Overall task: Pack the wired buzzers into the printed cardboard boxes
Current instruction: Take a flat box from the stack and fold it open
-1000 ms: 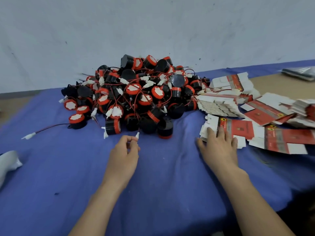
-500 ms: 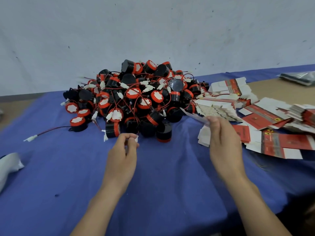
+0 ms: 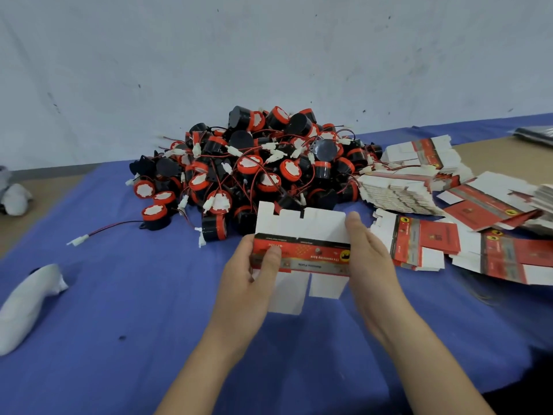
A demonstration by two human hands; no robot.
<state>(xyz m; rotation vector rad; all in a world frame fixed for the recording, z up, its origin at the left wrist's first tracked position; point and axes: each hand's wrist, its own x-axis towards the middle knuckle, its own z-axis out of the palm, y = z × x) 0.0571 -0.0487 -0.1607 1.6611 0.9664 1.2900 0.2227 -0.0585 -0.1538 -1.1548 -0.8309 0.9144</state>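
A flat, unfolded printed cardboard box [image 3: 302,235], red and white with its flaps spread, is held between both hands above the blue cloth. My left hand [image 3: 248,277] grips its left end with the thumb on the printed face. My right hand [image 3: 368,259] holds its right end, thumb at the top edge. Just behind lies a big pile of black-and-red wired buzzers [image 3: 254,172] with red leads and white plugs. One buzzer [image 3: 154,217] sits apart at the pile's left with its wire stretched out. Stacks of flat boxes [image 3: 425,238] lie to the right.
The blue cloth [image 3: 149,324] covers the table's middle. A white object [image 3: 27,301] lies at the left edge, another pale object [image 3: 15,196] further back. A dark plastic bag [image 3: 535,134] sits at the far right. A white wall stands behind the table.
My right hand lifted one flat box off the right-hand stack and brought it to the middle. My left hand let go of a white plug and took the box's left end.
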